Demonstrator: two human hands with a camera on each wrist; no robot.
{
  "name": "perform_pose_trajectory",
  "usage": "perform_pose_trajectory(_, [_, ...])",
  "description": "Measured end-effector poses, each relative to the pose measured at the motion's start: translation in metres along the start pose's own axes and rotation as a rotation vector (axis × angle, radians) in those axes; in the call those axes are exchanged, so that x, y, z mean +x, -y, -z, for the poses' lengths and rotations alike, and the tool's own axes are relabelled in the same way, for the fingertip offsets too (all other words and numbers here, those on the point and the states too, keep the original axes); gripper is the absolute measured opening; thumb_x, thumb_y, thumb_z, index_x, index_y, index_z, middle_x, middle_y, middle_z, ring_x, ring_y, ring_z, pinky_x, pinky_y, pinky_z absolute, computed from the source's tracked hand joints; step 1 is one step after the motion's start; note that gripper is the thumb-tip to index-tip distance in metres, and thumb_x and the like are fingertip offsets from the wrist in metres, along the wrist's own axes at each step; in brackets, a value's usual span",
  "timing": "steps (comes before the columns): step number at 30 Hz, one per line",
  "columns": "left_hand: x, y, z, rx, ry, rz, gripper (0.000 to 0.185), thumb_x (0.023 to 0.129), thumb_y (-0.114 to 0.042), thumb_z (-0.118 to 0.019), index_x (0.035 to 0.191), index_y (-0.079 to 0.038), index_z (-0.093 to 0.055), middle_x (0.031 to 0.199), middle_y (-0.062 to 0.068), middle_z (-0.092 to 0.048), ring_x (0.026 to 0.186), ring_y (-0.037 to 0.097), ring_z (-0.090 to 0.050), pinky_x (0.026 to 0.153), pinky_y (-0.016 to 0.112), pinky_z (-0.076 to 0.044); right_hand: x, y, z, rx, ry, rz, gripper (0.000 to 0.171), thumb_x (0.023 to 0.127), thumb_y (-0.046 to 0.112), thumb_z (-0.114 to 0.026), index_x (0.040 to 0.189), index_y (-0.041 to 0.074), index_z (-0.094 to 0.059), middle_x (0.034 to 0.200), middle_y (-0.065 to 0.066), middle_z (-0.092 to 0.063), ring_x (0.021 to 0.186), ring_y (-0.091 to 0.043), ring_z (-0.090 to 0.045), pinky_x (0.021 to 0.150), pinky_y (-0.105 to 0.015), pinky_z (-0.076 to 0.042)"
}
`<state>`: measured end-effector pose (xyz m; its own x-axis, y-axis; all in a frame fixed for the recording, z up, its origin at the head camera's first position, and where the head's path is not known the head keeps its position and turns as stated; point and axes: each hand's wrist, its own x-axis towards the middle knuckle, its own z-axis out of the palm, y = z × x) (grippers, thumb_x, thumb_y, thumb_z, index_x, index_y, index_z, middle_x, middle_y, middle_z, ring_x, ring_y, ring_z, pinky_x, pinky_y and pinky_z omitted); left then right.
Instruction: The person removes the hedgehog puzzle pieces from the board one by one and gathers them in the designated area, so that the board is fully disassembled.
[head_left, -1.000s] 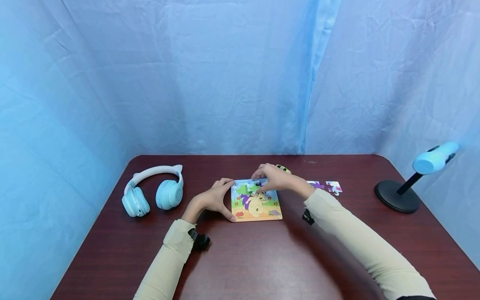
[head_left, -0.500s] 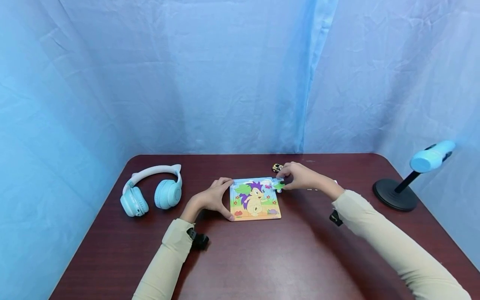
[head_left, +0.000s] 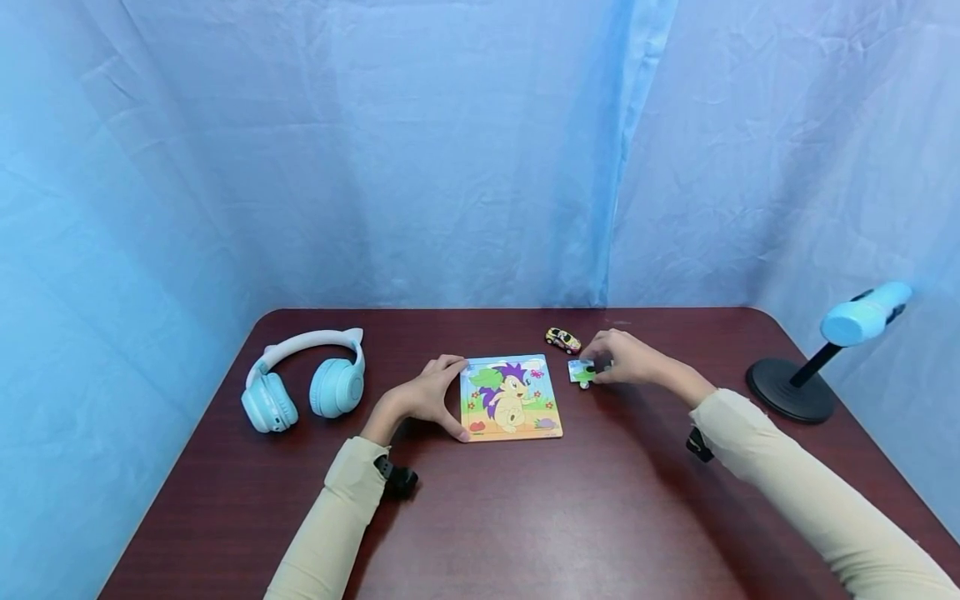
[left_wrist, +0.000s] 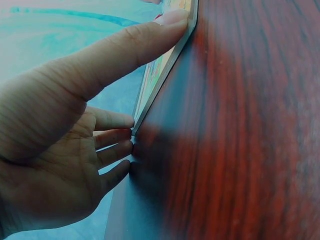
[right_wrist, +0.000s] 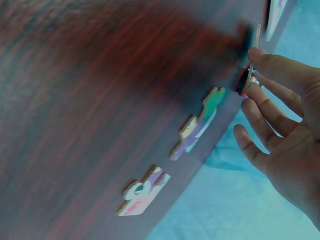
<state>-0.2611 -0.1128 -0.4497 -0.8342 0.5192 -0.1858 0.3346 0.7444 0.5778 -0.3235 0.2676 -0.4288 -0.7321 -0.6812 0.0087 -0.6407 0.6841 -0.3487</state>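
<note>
A square puzzle board (head_left: 517,412) printed with a purple-haired hedgehog lies on the table. My left hand (head_left: 427,398) spans its left side, thumb at the near corner and fingertips at the far corner. In the left wrist view, that thumb (left_wrist: 130,57) lies on the board's edge and the other fingers are stretched out straight. To the right of the board my right hand (head_left: 628,358) pinches a blue and green puzzle piece (head_left: 577,372). The right wrist view shows this piece (right_wrist: 256,42) edge-on between thumb and fingertips. Two more puzzle pieces (right_wrist: 143,192) lie nearby, hidden in the head view.
Just behind the piece stands a small yellow toy car (head_left: 562,339). Light blue cat-ear headphones (head_left: 337,388) rest at the left of the dark red table (head_left: 480,517). At the right is a blue microphone (head_left: 855,323) on a round black base. Blue curtains hang behind.
My right hand has carried the puzzle piece from over the board's upper part to the table on its right. The whole hedgehog picture and the toy car now show. The left hand stays put.
</note>
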Motion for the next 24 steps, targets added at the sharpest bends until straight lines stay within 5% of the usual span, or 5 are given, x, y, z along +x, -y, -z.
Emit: perform_pose_trajectory(24, [0.001, 0.001, -0.001, -0.009, 0.009, 0.007, 0.122, 0.069, -0.042, -0.094, 0.163, -0.008, -0.024, 0.163, 0.011, -0.026, 0.148, 0.031, -0.026, 0.119, 0.053, -0.034, -0.002, -0.019, -0.004, 0.052, 0.035, -0.086, 0.031, 0.085, 0.006, -0.08, 0.115, 0.002, -0.076, 0.114, -0.015, -0.07, 0.108, -0.035, -0.067, 0.091, -0.052, -0.055])
